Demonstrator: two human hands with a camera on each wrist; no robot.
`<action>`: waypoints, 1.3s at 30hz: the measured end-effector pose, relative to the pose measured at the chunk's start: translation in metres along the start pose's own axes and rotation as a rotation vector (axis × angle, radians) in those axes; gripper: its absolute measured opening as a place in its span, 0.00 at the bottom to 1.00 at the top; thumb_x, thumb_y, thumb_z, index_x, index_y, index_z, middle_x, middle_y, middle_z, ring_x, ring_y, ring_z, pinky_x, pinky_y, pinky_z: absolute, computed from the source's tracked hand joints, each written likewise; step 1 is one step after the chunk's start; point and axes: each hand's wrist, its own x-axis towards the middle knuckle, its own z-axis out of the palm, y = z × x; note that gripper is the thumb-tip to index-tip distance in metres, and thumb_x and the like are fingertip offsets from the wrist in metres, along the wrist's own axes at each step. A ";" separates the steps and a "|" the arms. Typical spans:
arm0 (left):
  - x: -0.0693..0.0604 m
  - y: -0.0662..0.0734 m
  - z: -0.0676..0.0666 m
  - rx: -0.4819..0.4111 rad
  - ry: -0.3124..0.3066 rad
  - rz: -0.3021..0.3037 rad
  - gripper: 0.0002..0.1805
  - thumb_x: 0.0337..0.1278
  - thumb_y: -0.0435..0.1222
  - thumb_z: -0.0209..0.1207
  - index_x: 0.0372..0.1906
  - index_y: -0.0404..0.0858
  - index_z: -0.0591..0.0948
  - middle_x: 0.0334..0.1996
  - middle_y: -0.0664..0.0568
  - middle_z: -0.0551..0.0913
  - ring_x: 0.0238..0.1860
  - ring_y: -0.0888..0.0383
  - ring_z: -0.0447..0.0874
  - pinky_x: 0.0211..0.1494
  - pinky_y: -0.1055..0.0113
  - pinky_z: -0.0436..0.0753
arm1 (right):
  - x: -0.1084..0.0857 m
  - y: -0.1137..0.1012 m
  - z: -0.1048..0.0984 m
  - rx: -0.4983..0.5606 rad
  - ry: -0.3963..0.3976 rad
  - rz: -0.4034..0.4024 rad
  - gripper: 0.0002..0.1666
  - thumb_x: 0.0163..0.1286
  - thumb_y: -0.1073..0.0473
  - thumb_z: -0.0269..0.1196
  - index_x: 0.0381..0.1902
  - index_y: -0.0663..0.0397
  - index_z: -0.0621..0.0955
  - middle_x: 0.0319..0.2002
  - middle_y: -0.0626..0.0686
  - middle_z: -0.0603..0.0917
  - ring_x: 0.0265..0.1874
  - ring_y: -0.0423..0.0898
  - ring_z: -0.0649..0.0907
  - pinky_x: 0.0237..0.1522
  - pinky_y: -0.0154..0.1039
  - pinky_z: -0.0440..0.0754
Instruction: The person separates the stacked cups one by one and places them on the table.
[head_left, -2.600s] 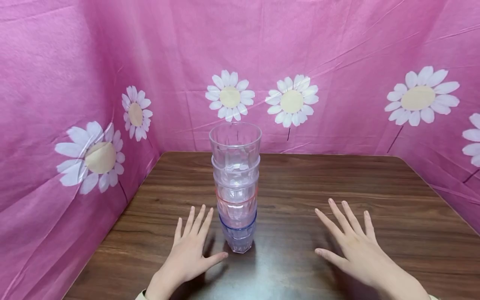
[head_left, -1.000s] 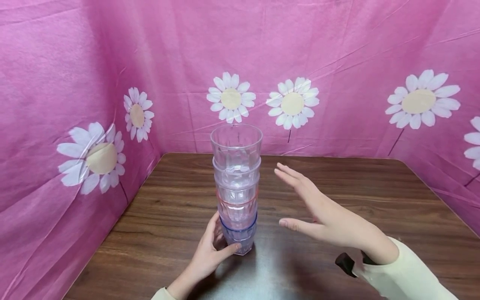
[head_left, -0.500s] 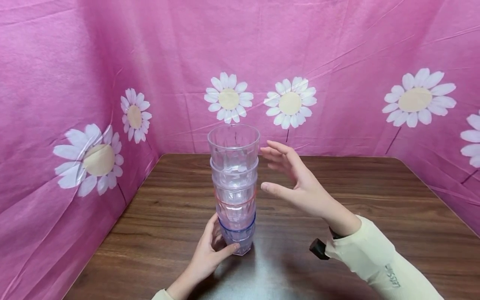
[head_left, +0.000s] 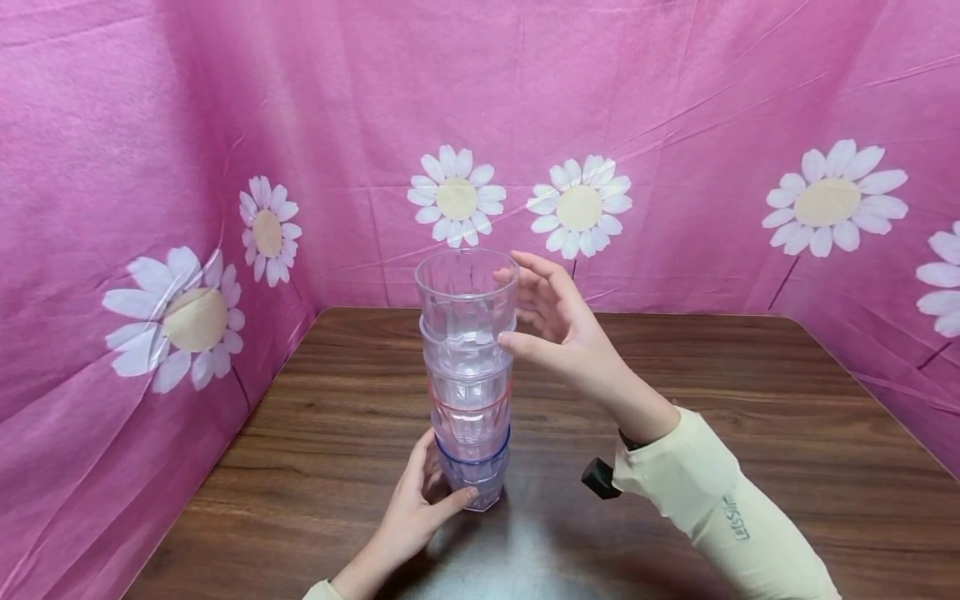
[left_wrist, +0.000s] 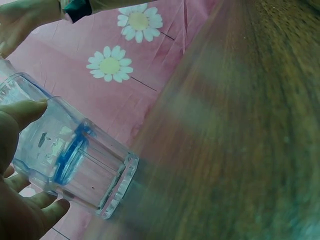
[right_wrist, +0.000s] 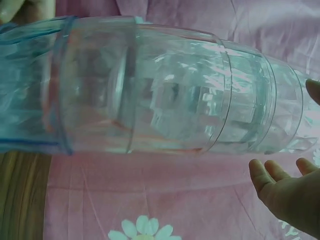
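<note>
A tall stack of several clear plastic tumblers [head_left: 468, 387] stands upright on the table, nested one in another. One rim is red; the lower tumbler [head_left: 491, 479] has a blue rim. My left hand [head_left: 408, 508] grips the stack near its base, thumb across the front and fingers behind; the left wrist view shows the faceted base tumbler [left_wrist: 100, 165]. Beside the top tumbler [head_left: 465, 287], my right hand [head_left: 573, 333] has its fingers spread around the right side and partly behind it. In the right wrist view, a gap shows between those fingertips [right_wrist: 257, 167] and the stack.
The brown wood-grain table [head_left: 712, 392] reaches back to a pink curtain [head_left: 675, 75] printed with daisies, which closes off the back and both sides. A small black device [head_left: 600, 478] sits at the right wrist, by the pale sleeve.
My left hand has moved from flat beside the stack to gripping its base, then stayed there. My right hand has risen and moved left to the top tumbler. The stack has stayed in place.
</note>
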 end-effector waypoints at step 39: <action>-0.002 0.002 0.002 0.003 0.020 -0.022 0.44 0.51 0.25 0.69 0.72 0.31 0.60 0.63 0.37 0.74 0.61 0.59 0.75 0.64 0.66 0.74 | 0.033 -0.005 0.004 0.176 -0.075 -0.061 0.50 0.49 0.77 0.70 0.70 0.67 0.63 0.63 0.64 0.74 0.60 0.58 0.76 0.60 0.49 0.78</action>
